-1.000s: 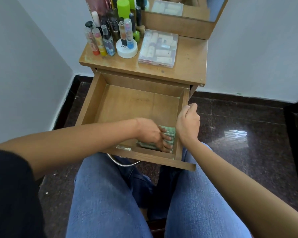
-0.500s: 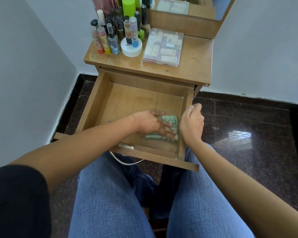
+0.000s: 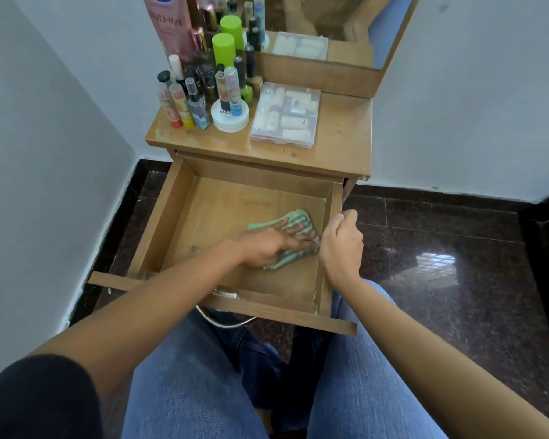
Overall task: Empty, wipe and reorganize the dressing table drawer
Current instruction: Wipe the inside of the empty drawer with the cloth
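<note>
We see the left arm reaching across from the lower left into the open drawer (image 3: 229,201). The left hand (image 3: 271,245) lies palm down with its fingers straight and together, pressed flat on a green striped cloth (image 3: 293,220). It holds nothing; the cloth is simply pinned under the palm and fingers.

The right arm comes in from the lower right. The right hand (image 3: 341,243) sits on the drawer's right wall with its fingers curled over the rim, gripping it, thumb uppermost.

Inside the drawer we find only the cloth on the bare wooden floor. It lies in the right half, close to the right wall and just beside the right hand. Its far end sticks out beyond the left fingertips and its near corner shows below the palm.

On the table top (image 3: 339,137) behind the drawer stands a clear box (image 3: 284,117) holding pale rolls. Left of it are a white jar (image 3: 230,122) and a crowd of bottles (image 3: 200,99). A mirror (image 3: 330,26) rises at the back.
</note>
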The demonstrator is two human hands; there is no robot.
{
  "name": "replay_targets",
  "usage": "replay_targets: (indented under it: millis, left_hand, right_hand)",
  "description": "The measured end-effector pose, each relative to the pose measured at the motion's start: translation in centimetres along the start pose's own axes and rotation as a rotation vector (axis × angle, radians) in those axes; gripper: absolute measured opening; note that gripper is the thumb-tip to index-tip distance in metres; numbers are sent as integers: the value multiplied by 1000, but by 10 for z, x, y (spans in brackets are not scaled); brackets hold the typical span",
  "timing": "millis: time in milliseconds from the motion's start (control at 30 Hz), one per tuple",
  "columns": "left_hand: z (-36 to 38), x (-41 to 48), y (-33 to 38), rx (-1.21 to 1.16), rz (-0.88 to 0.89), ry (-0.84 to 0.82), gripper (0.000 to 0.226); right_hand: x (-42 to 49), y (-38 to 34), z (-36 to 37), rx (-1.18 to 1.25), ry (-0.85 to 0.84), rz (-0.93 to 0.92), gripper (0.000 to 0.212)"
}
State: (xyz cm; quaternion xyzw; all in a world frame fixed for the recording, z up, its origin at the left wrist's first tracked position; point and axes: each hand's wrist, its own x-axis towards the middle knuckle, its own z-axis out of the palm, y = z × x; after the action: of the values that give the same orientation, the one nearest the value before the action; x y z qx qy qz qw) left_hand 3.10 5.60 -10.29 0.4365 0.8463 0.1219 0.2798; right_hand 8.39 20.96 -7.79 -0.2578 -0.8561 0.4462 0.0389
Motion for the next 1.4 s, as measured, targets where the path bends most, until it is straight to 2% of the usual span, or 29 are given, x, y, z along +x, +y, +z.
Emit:
replay_targets:
  millis: [67, 133, 300, 500, 733, 833, 900, 1000, 1067, 1200, 1400]
  left_hand:
    - [-1, -5, 2, -70, 58, -14, 62]
    - [-6, -1, 0, -25, 29, -34, 57]
    - [-21, 19, 13, 170, -177, 50, 57]
    - [-26, 36, 23, 329, -359, 67, 57]
    - [-19, 64, 52, 291, -601, 159, 55]
    - [-21, 60, 53, 136, -581, 199, 56]
    - [-21, 48, 42, 60, -495, 231, 57]
    - [-17, 32, 20, 189, -287, 189, 57]
    - [-15, 29, 12, 239, -232, 159, 57]
    - [-12, 42, 13, 289, -243, 181, 58]
    - [-1, 52, 27, 212, -406, 260, 58]
  right_hand:
    - [0, 0, 0, 4, -2, -4, 24]
    - [0, 0, 0, 5, -1, -10, 24]
    - [1, 1, 1, 9, 4, -10, 24]
    - [0, 1, 0, 2, 1, -6, 25]
    - [-4, -3, -1, 4, 14, -9, 23]
    - [-4, -3, -1, -2, 8, -5, 24]
    - [-3, -3, -1, 5, 6, -2, 23]
    - [-2, -1, -1, 2, 2, -1, 22]
    - [-1, 0, -1, -6, 1, -2, 22]
    - [0, 1, 0, 11, 3, 2, 19]
    - [0, 3, 2, 7, 14, -14, 21]
